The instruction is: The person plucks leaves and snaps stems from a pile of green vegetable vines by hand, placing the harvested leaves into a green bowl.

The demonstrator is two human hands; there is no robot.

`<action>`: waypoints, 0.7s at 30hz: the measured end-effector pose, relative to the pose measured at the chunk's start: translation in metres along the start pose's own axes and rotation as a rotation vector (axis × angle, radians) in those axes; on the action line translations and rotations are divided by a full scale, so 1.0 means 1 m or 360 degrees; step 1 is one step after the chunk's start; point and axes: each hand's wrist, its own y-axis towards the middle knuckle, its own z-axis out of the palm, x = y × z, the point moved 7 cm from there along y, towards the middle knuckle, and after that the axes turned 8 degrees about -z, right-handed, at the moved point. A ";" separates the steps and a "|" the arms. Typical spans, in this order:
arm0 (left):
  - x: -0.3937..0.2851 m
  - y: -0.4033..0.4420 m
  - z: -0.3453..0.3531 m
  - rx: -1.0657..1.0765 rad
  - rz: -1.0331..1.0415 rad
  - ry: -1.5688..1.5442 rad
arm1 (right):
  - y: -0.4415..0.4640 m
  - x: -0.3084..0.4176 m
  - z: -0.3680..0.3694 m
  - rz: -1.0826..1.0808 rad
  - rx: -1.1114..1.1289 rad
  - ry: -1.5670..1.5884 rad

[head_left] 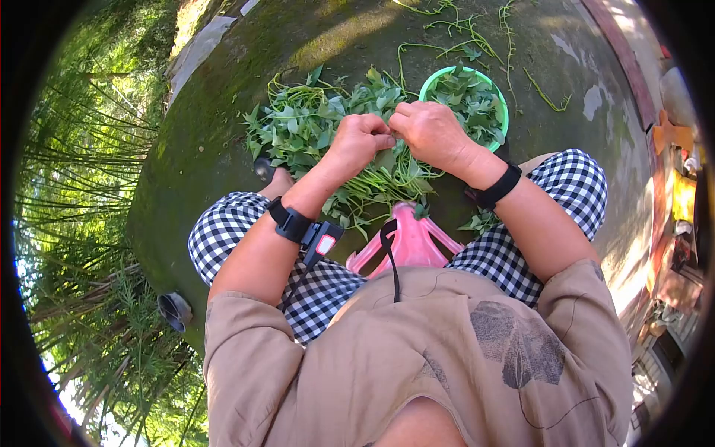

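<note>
A large heap of leafy green stems (pixel 298 123) lies on the ground in front of me. Above its middle, my left hand (pixel 361 141) and my right hand (pixel 428 132) meet, fingertips pinched close together. Whatever is between the fingers is too small to make out. Just beyond my right hand, a round basket with a light green rim (pixel 506 112) holds more leaves. Bare stems hang down from the heap toward a pink plastic stool (pixel 413 238) between my knees.
Loose vines (pixel 477 37) trail over the mossy concrete ground (pixel 223 97) beyond the basket. A dark cup-like container (pixel 175 311) lies at the left edge near bushes. Various objects stand along the right side.
</note>
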 end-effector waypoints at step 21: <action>0.033 -0.004 -0.002 0.0029 -0.0390 -0.0708 | -0.066 -0.133 -0.016 0.1530 -0.0380 0.0253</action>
